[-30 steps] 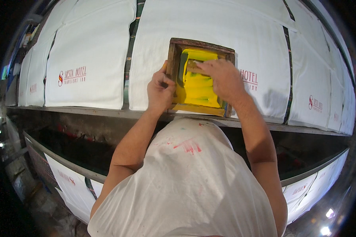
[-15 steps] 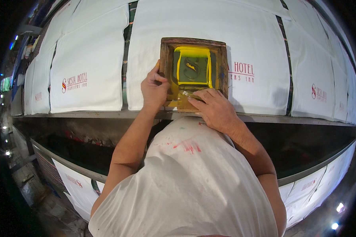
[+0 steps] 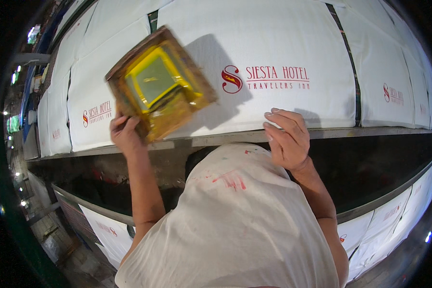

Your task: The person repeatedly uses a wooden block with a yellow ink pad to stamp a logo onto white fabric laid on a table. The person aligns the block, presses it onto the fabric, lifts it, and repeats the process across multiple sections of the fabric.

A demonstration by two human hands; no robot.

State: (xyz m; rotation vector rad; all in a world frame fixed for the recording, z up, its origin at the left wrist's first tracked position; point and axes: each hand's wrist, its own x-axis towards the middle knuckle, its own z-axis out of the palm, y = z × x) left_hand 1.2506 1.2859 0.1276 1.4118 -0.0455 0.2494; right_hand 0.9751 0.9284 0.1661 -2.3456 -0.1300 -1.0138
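Observation:
My left hand (image 3: 126, 135) grips the lower left edge of a wooden screen-printing frame (image 3: 111, 77). The frame is tilted and raised off the cloth, throwing a shadow to its right. Its greenish mesh (image 3: 151, 79) is bordered by bright yellow ink, and a yellow-brown stained area covers its lower part. Beneath and to the right lies a white cloth (image 3: 283, 38), whose printed red emblem (image 3: 232, 79) now has yellow in it, beside red lettering. Over the cloth's near edge hovers my right hand (image 3: 290, 139), fingers loosely bent and apart, with nothing visible in them.
More white printed cloths (image 3: 93, 86) lie side by side along the table, left and right (image 3: 384, 62). A rail (image 3: 350, 134) runs along the table's near edge. Behind me another table carries similar white cloths (image 3: 376, 225). My white shirt (image 3: 235, 216) bears red stains.
The frame has left the cloth, moving up and left in my left hand and turning anticlockwise. My right hand has let go of it and moved right. The cloth's emblem is uncovered.

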